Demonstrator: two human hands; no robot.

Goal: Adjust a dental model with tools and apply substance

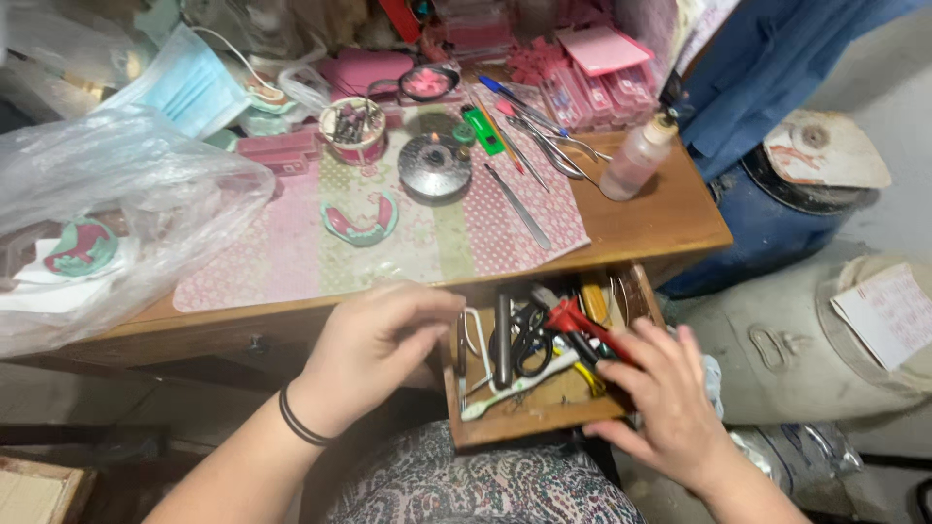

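Note:
My left hand [374, 347] hovers at the left edge of an open wooden drawer [524, 419], fingers curled, thumb and fingertips close together; I cannot tell if they pinch anything. My right hand [668, 400] rests on the drawer's right side, fingers spread over the tools. Inside the drawer lie red-handled pliers [575, 322], black scissors [529, 340], a white toothbrush [515, 386] and several metal tools. A pink and green dental model [360, 219] lies on the patterned mat [291, 252] on the desk above.
On the desk: a round metal disc [435, 167], a green lighter [482, 130], a squeeze bottle [636, 158], metal instruments [519, 206], a cup of burs [352, 129], a clear plastic bag [116, 213] at left. A blue barrel [777, 225] stands right.

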